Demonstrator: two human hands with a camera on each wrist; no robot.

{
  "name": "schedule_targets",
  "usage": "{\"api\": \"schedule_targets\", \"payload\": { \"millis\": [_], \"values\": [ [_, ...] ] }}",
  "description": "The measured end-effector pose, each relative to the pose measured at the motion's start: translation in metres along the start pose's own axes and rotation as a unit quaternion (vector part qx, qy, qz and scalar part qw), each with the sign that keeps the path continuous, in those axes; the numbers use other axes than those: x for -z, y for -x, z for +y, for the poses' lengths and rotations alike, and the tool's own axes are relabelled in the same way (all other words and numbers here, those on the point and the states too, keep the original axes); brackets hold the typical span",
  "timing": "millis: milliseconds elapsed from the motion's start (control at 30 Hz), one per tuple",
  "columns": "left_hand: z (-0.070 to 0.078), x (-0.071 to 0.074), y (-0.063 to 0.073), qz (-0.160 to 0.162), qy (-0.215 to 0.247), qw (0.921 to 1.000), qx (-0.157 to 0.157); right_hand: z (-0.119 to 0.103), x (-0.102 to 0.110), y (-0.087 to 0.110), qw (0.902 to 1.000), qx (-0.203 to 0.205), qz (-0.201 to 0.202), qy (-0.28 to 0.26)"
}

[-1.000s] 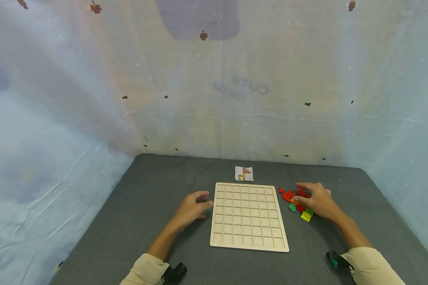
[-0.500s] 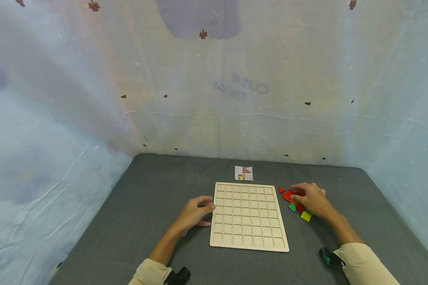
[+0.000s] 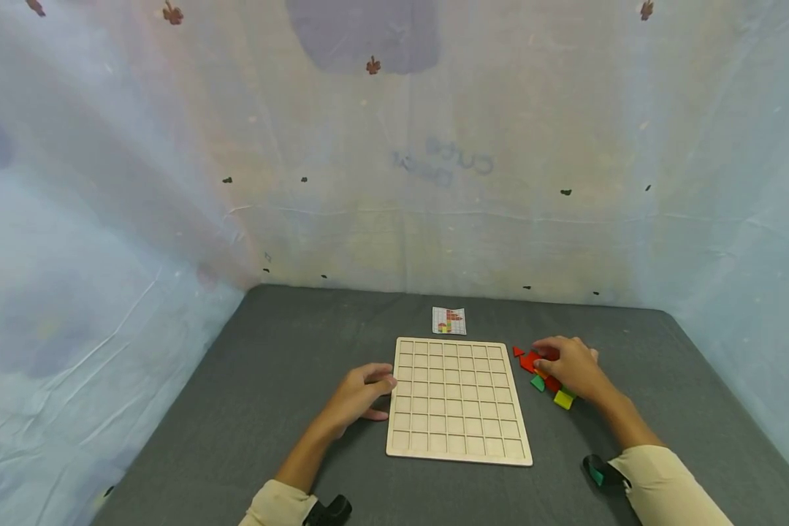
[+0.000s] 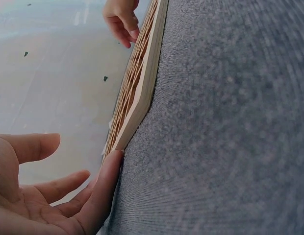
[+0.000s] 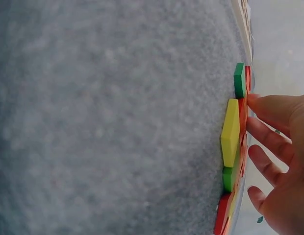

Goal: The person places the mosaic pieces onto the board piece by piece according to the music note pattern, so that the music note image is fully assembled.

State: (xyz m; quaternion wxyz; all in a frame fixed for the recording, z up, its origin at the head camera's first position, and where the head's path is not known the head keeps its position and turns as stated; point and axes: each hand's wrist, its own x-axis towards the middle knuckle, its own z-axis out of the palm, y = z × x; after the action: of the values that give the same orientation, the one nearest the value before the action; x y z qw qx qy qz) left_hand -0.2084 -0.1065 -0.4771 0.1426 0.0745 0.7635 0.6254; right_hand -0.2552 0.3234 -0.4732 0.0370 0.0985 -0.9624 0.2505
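A pale wooden grid board [image 3: 456,400] lies flat on the grey table. My left hand [image 3: 355,397] rests at the board's left edge, a fingertip right at its rim in the left wrist view, fingers loosely spread. On the right, my right hand [image 3: 573,367] reaches over a small heap of coloured pieces, thumb and index fingertips down among the red and orange ones. A yellow piece [image 5: 230,132] and a green piece [image 5: 240,81] show near its fingers in the right wrist view. The hand covers part of the heap.
Beyond the board's far edge lies a small printed card [image 3: 448,321] with a coloured block picture. A red triangle [image 3: 518,351] sits at the heap's left end, close to the board. Pale patterned cloth [image 3: 401,234] hangs behind the table.
My left hand has moved slightly right, up to the board's edge. My right hand has shifted a little left over the heap. The board and card have stayed put.
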Motion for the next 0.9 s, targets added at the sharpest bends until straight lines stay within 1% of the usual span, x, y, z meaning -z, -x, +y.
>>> {"api": "schedule_targets", "payload": {
  "millis": [233,467,667,900],
  "values": [
    [0.0004,0.0003,0.0017,0.001,0.003,1.0000,-0.001,0.0001,0.0026,0.0000,1.0000,0.006,-0.004,0.000],
    [0.0019,-0.0002,0.0040,-0.002,0.009,1.0000,-0.003,0.0016,0.0032,0.0002,0.9998,0.010,-0.002,0.016],
    [0.0008,-0.0005,0.0038,-0.003,0.014,0.9998,-0.011,0.0003,0.0023,-0.0016,0.9996,0.011,-0.004,0.026],
    [-0.0006,-0.0004,0.0031,-0.002,0.016,0.9998,-0.007,-0.0002,0.0008,-0.0022,0.9993,0.014,-0.004,0.034]
  ]
}}
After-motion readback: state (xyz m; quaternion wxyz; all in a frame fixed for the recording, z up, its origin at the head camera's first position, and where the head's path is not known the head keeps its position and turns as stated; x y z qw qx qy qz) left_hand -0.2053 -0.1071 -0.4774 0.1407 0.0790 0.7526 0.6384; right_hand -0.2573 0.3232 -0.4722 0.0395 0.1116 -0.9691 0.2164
